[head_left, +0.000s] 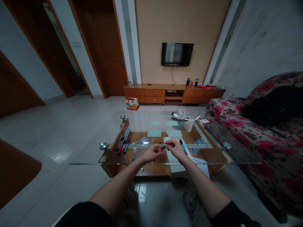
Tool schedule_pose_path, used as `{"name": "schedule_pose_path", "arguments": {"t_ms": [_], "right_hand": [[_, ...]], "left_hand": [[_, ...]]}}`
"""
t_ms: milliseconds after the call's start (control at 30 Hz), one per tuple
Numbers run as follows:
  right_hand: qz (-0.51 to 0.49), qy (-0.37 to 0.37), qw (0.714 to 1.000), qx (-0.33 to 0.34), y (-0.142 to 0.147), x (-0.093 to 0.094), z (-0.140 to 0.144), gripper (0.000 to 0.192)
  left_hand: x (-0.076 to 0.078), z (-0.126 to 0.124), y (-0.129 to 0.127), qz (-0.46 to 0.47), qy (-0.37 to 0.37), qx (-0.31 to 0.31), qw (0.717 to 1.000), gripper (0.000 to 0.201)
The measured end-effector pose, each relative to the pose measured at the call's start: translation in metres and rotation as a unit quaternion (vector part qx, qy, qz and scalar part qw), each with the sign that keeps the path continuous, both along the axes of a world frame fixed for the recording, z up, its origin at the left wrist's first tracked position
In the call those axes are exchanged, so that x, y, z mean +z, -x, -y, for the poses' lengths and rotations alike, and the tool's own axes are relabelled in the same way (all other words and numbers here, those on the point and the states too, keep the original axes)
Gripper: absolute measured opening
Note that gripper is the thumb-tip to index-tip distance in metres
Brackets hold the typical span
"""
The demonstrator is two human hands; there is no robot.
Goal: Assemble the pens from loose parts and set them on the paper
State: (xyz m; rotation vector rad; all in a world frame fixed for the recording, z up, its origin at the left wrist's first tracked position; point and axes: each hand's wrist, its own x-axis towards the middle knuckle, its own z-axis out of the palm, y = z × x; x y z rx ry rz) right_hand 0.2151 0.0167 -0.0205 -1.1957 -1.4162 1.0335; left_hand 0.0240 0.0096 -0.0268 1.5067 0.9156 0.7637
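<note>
Red-black pen pinched between both hands: left, right, forearms converging over glass table.

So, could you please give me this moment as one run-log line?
left hand: holds red-black pen | right hand: fingers on same pen | surface: glass table | nearby: pen group, blue pen, plastic bag

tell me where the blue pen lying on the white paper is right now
In the head view the blue pen lies on the white paper on the glass coffee table, just right of the right hand and left of the clear plastic bottle.
</note>
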Motion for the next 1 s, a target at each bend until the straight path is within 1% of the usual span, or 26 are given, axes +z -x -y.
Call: {"name": "schedule_pose_path", "arguments": {"t_ms": [200, 433, 533, 633, 800, 900, 1000], "right_hand": [[0.003, 0.011, 1.0, 0.008, 0.0, -0.002, 0.0, 0.031], [0.01, 0.026, 0.999, 0.022, 0.0, 0.0, 0.001, 0.029], [0.021, 0.027, 0.999, 0.026, -0.001, 0.001, 0.001, 0.028], [0.033, 0.023, 0.999, 0.029, -0.003, -0.001, 0.0, 0.029], [0.076, 0.014, 0.997, 0.025, -0.004, -0.001, 0.001, 0.032], [0.113, -0.002, 0.994, 0.013, -0.004, 0.002, 0.004, 0.034], [0.156, -0.014, 0.988, 0.003, -0.004, 0.006, 0.007, 0.035]], "left_hand": [[0.004, 0.0, 0.0, 0.014, -0.004, 0.013, 1.0, 0.04], [0.011, 0.003, 0.001, -0.003, -0.001, 0.021, 1.0, 0.042], [0.013, 0.003, 0.002, -0.018, -0.019, 0.015, 1.0, 0.037], [0.014, 0.003, 0.003, -0.029, -0.053, 0.01, 0.998, 0.031], [0.01, 0.0, 0.004, -0.034, -0.083, 0.024, 0.996, 0.027], [0.005, -0.002, 0.004, -0.029, -0.092, 0.026, 0.995, 0.026], [0.004, -0.003, 0.004, -0.032, -0.108, 0.024, 0.993, 0.024]]}}
